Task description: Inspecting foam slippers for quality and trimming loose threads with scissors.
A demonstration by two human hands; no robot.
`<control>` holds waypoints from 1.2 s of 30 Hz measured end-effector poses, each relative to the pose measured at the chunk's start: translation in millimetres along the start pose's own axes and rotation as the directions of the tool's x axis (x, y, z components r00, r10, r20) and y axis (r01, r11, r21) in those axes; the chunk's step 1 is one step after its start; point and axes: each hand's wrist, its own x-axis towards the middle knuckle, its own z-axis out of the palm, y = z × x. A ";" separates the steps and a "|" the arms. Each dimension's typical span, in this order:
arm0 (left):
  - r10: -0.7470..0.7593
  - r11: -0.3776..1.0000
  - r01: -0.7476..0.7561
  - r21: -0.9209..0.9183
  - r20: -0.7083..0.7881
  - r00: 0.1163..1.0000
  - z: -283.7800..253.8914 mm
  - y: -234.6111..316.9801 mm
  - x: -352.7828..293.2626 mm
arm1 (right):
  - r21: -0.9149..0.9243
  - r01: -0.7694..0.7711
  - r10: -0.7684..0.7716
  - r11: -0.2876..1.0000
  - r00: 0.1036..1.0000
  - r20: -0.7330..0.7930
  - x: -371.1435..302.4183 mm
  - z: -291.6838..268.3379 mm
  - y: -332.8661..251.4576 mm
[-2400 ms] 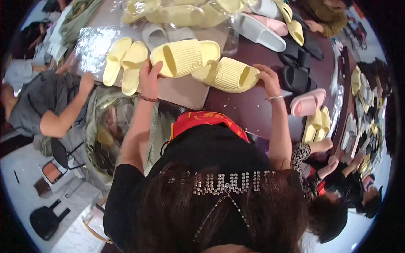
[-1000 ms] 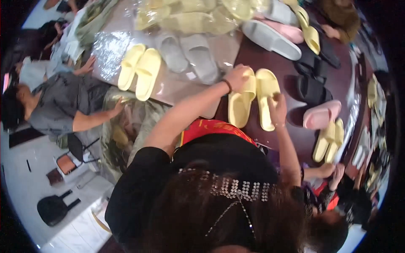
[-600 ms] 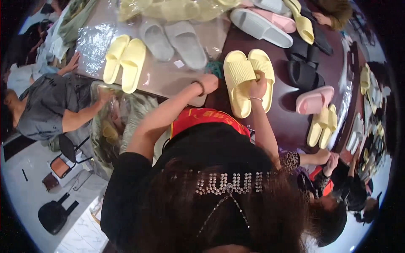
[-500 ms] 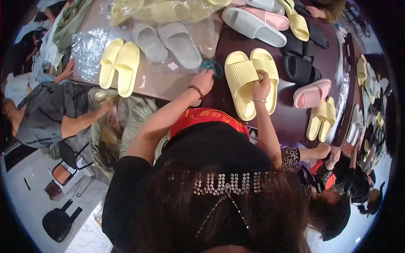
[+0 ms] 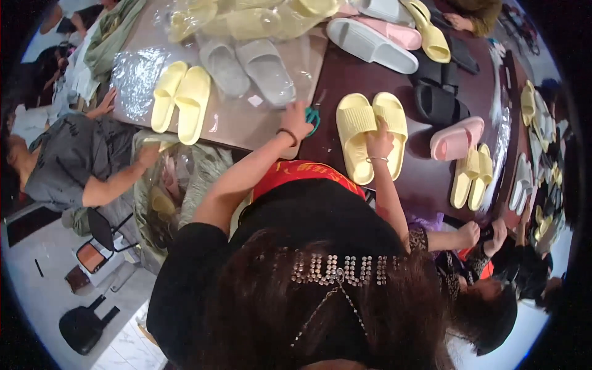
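Note:
In front of me on the dark red table, a pair of pale yellow slippers (image 5: 356, 126) lies side by side, with ribbed straps. My right hand (image 5: 380, 145) is on the right slipper's strap, its index finger stretched along the strap and its other fingers curled there. To the left, my left hand (image 5: 297, 120) is closed at the table's joint beside green-handled scissors (image 5: 313, 121); their blades are hidden. A grey pair of slippers (image 5: 266, 69) lies just beyond this hand.
Another yellow pair (image 5: 192, 105) lies at the left, near clear plastic bags (image 5: 246, 21). Black (image 5: 439, 103), pink (image 5: 457, 139) and grey slippers (image 5: 373, 45) lie to the right. A person (image 5: 74, 160) at my left reaches over an open sack (image 5: 145, 197).
The yellow pair has come nearer me and lies flatter, my right hand coming with it. The scissors by my left hand have turned. The left neighbour's hand has shifted over the sack.

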 end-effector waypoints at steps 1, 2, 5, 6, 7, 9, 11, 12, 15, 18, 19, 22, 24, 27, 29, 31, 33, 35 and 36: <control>-0.167 0.912 0.214 -0.350 0.158 0.973 -7.0 0.9 -2.5 | -0.049 -0.008 0.010 0.999 1.000 0.029 3.3 2.3 0.0; -0.273 0.664 0.443 -0.603 0.356 0.893 -13.1 8.2 -6.5 | -0.095 -0.002 0.008 0.995 0.998 0.064 5.6 3.9 -0.7; -0.122 0.511 0.403 -0.759 0.400 0.908 -31.4 60.2 -6.9 | -0.065 -0.003 0.007 0.998 0.998 0.068 7.7 12.4 8.8; -0.061 0.416 0.388 -0.822 0.401 0.914 -31.3 71.9 -6.9 | -0.044 0.013 -0.010 0.999 0.997 0.077 7.5 14.4 11.4; -0.054 0.415 0.384 -0.825 0.399 0.915 -22.2 78.6 -7.2 | -0.047 0.013 -0.009 0.999 0.998 0.070 9.2 13.7 8.8; 0.133 0.795 0.013 -0.606 0.196 0.972 10.2 91.3 -9.1 | -0.026 -0.058 0.061 0.998 0.993 0.101 12.1 12.4 3.7; 0.264 0.888 -0.187 -0.420 0.133 0.955 33.9 87.7 -12.2 | -0.018 -0.105 0.106 0.994 0.988 0.115 9.4 11.6 2.9; 0.271 0.903 -0.236 -0.360 0.049 0.961 38.8 82.8 -12.2 | -0.040 -0.105 0.108 0.994 0.988 0.107 7.3 11.5 -1.7; 0.304 0.919 -0.322 -0.228 -0.111 0.946 43.2 73.7 -11.0 | -0.082 -0.114 0.121 0.990 0.989 0.088 1.9 8.9 -8.4; 0.090 0.974 -0.036 -0.223 0.236 0.968 23.5 75.9 -18.5 | 0.072 -0.025 0.018 0.997 0.996 0.092 -6.8 2.9 -0.2; 0.100 0.974 -0.044 -0.224 0.241 0.965 20.5 72.9 -23.1 | 0.072 -0.033 0.027 0.997 0.996 0.085 -10.1 2.3 3.5; 0.058 0.989 -0.100 0.107 0.337 0.940 11.0 64.5 -34.0 | 0.131 0.139 -0.140 0.982 0.990 0.001 -16.1 0.5 16.7; -0.050 0.959 -0.059 0.278 0.369 0.928 7.3 59.6 -37.0 | 0.094 0.141 -0.140 0.986 0.990 -0.017 -12.8 0.9 11.1; -0.113 0.924 -0.059 0.377 0.420 0.901 4.2 62.3 -38.4 | 0.024 0.143 -0.142 0.989 0.989 -0.033 -6.7 5.5 5.3; -0.143 0.902 -0.067 0.426 0.443 0.885 2.1 68.7 -42.3 | 0.050 0.177 -0.172 0.983 0.982 -0.077 5.6 14.6 11.8; -0.122 0.912 -0.062 0.405 0.412 0.903 -5.6 71.3 -49.5 | 0.067 0.196 -0.189 0.978 0.977 -0.095 9.7 15.4 15.0; -0.132 0.917 -0.035 0.397 0.386 0.913 -8.8 63.5 -50.8 | -0.003 0.279 -0.277 0.960 0.953 -0.125 8.0 -2.8 8.2; 0.010 0.935 -0.136 0.329 0.358 0.934 -5.9 46.3 -54.1 | -0.033 0.328 -0.329 0.944 0.936 -0.126 7.6 -6.3 11.8; 0.079 0.937 -0.187 0.297 0.340 0.937 -4.1 39.1 -57.7 | -0.038 0.333 -0.335 0.942 0.936 -0.106 7.2 -5.1 18.1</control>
